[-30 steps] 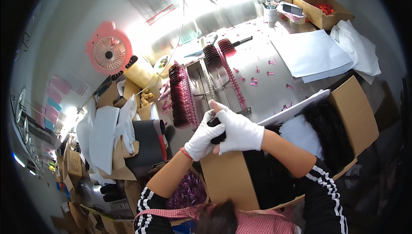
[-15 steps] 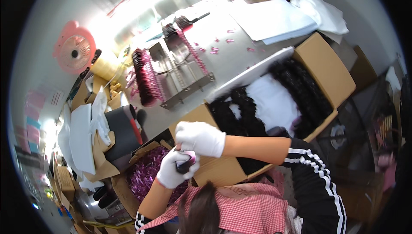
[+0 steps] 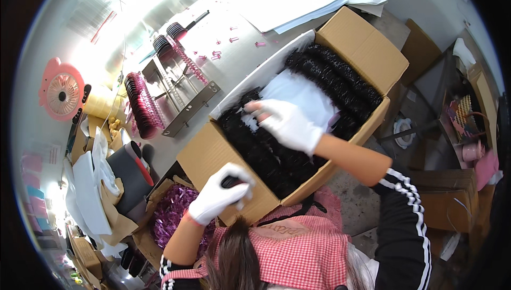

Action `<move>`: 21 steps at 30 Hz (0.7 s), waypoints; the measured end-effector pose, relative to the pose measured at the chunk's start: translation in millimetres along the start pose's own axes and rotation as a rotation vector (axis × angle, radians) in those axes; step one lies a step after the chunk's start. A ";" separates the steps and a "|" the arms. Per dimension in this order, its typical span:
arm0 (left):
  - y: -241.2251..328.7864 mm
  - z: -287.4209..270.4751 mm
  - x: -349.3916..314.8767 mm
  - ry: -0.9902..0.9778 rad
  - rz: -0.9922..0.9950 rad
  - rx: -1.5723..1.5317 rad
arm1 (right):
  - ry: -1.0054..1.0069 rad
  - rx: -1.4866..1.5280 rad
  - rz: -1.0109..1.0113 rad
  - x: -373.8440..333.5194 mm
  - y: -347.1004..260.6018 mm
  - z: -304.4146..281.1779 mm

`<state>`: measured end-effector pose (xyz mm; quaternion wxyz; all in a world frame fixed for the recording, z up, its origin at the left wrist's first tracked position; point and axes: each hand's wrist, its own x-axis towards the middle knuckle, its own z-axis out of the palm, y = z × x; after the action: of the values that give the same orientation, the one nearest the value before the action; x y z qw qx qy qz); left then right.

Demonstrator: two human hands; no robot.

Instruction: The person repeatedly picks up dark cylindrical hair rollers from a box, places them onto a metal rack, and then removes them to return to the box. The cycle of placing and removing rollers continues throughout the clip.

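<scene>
My left hand (image 3: 222,191), in a white glove, is closed around a small dark rounded piece (image 3: 231,182). It is above the near left flap of a cardboard box (image 3: 366,125), and most of the piece is hidden by the fingers. My right hand (image 3: 287,125), gloved with bare fingertips showing, reaches over the box with its fingers stretched out and slightly apart. Its fingertips are over the left rows of shiny black pieces (image 3: 250,149). More black rows (image 3: 340,80) line the far side, with white sheeting (image 3: 298,94) between them.
On the metal table stands a metal rack (image 3: 183,110) with black and pink pieces. Small pink parts (image 3: 216,55) lie scattered beyond it. White sheets (image 3: 298,2) lie at the back. A carton of purple shreds (image 3: 173,213) is at my left, below a pink fan (image 3: 62,90).
My right hand has left my left hand and moved right, over the box. My left hand stays near the flap, still around the dark piece. The view has shifted toward the right.
</scene>
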<state>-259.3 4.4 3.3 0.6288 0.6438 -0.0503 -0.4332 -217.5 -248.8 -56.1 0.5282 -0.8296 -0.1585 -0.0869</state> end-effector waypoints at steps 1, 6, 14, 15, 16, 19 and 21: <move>3.0 10.9 23.1 0.017 0.264 0.245 | 0.038 0.139 0.201 -12.4 2.7 -23.5; 9.4 66.6 144.2 0.103 0.781 0.814 | 0.173 0.677 0.557 -67.2 25.6 -82.6; -2.9 105.0 195.5 -0.005 0.333 1.138 | 0.268 0.647 0.532 -78.4 24.1 -109.2; -2.1 102.5 192.9 -0.028 0.321 1.077 | 0.283 0.632 0.521 -72.1 27.7 -111.2; 2.3 96.5 189.5 -0.037 0.311 1.021 | 0.287 0.619 0.493 -60.9 30.8 -111.8; 31.3 55.8 166.5 -0.068 0.488 0.885 | 0.274 0.484 0.446 -24.6 22.3 -105.1; 78.7 16.6 140.7 -0.065 0.498 0.874 | 0.211 0.340 0.337 4.9 21.7 -87.7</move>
<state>-144.7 -110.1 3.6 0.3829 0.8014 -0.3987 -0.2285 -203.2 -335.8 -35.5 0.6808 -0.7299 0.0255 -0.0557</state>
